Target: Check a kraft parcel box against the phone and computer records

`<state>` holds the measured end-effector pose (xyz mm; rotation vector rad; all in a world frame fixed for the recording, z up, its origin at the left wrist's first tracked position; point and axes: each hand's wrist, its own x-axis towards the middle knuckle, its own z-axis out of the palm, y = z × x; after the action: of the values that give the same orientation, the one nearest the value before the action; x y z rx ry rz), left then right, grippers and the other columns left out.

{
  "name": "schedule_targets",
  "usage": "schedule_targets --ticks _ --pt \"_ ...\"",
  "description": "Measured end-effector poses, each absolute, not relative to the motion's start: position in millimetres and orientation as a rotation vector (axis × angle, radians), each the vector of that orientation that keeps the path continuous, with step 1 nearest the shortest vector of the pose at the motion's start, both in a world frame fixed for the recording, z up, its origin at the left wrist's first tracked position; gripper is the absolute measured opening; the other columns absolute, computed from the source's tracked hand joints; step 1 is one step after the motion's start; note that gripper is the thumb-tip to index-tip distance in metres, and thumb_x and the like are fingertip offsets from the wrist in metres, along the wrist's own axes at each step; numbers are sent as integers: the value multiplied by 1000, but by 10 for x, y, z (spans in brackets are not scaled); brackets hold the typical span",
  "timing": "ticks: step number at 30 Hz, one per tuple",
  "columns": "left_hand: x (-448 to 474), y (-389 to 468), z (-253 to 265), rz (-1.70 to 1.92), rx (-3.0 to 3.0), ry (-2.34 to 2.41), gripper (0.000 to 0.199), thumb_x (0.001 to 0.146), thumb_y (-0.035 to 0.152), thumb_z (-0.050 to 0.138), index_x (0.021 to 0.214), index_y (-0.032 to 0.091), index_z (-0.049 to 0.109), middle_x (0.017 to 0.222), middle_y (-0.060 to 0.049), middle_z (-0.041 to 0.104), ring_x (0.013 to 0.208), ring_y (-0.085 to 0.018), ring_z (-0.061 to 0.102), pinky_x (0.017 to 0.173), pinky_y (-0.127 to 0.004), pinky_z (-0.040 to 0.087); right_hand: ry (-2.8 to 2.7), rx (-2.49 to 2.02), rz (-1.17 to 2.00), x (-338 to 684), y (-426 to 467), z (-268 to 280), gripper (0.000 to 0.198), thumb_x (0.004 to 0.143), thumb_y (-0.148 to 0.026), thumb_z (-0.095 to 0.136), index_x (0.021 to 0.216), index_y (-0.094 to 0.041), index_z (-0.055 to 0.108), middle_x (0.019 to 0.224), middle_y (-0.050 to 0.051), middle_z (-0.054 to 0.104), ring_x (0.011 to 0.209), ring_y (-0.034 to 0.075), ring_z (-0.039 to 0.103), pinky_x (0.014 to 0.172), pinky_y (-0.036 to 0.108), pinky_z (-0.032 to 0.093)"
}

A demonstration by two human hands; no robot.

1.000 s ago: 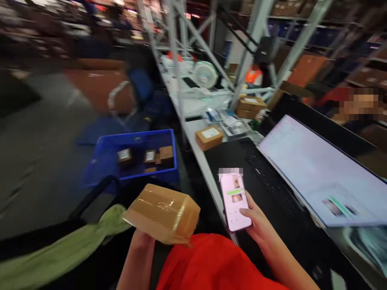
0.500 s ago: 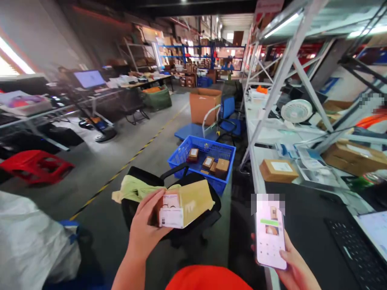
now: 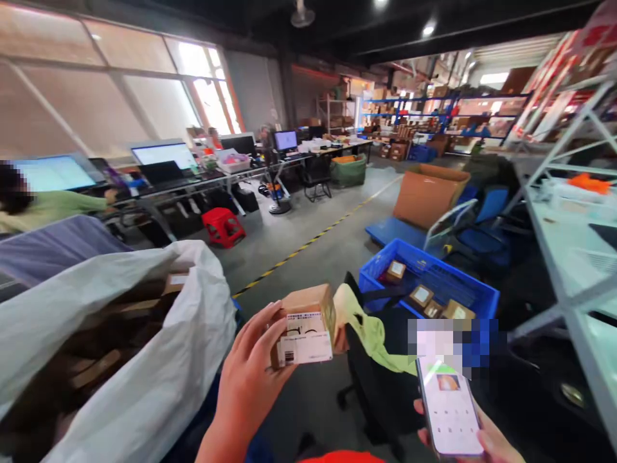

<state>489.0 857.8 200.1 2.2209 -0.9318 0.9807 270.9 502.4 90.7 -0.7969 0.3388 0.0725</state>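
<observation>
In the head view my left hand (image 3: 255, 370) grips a small taped cardboard box (image 3: 308, 302) by its left side. A white printed label with a barcode covers the box's near end. My right hand (image 3: 491, 434) holds a smartphone (image 3: 450, 405) upright, its lit screen facing me and its top part blurred out. Left of the box gapes a big white woven sack (image 3: 207, 289) with several cardboard boxes (image 3: 120, 308) inside. Behind the phone, a light green cloth (image 3: 369, 328) lies over a black office chair (image 3: 371, 392).
A blue plastic crate (image 3: 434, 270) with several small boxes stands beyond the chair. Farther back are a large open carton (image 3: 429, 196) on a blue trolley and a red stool (image 3: 223, 227). Someone in green (image 3: 58, 209) sits at the desks on the left. Metal racking (image 3: 573, 283) borders the right.
My view has swung left, bringing the white sack and the seated person into sight. The box has moved from over the chair to beside the sack, still in my left hand; the phone remains held.
</observation>
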Motion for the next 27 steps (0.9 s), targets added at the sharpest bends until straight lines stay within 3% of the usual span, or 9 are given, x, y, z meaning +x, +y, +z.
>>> schedule_targets --ticks 5,10,13,16,21,27 --pt "5468 9479 2021 1031 2321 -858 50 86 19 74 129 13 50 136 -20 62 130 -30 58 102 -41 55 283 -785 125 4072 5847 1052 87 67 -48 90 144 -26 58 133 20 69 119 45 65 96 61 52" --pt "5730 10099 2016 1063 2513 -671 51 88 22 71 136 21 55 142 -19 56 120 -34 62 88 -46 60 248 -841 262 4994 6286 1162 82 67 -48 89 141 -26 62 129 20 71 121 45 64 94 58 53" --pt "5916 10338 1945 1042 2487 -532 52 87 24 72 137 27 57 145 -17 52 121 -31 62 89 -44 61 249 -833 314 5460 6420 1154 85 66 -44 90 144 -28 59 130 18 71 121 45 65 95 60 53" --pt "6213 10518 1861 1007 2368 -428 56 86 30 76 138 28 57 144 -15 54 123 -29 61 93 -40 60 298 -843 350 5922 6507 1166 91 66 -41 89 149 -28 54 133 19 69 121 44 65 97 61 52" --pt "7033 10707 1633 837 2148 -324 58 86 37 76 140 29 56 145 -16 54 131 -33 58 95 -42 60 418 -903 357 6792 6575 1293 98 72 -44 81 159 -28 40 138 18 66 126 42 63 105 58 50" --pt "8691 10711 1363 830 2024 -267 47 77 32 84 121 29 68 139 -12 59 126 -33 62 92 -40 62 434 -878 233 8161 6540 1253 117 68 -43 83 165 -33 17 138 15 67 125 45 62 96 58 55"
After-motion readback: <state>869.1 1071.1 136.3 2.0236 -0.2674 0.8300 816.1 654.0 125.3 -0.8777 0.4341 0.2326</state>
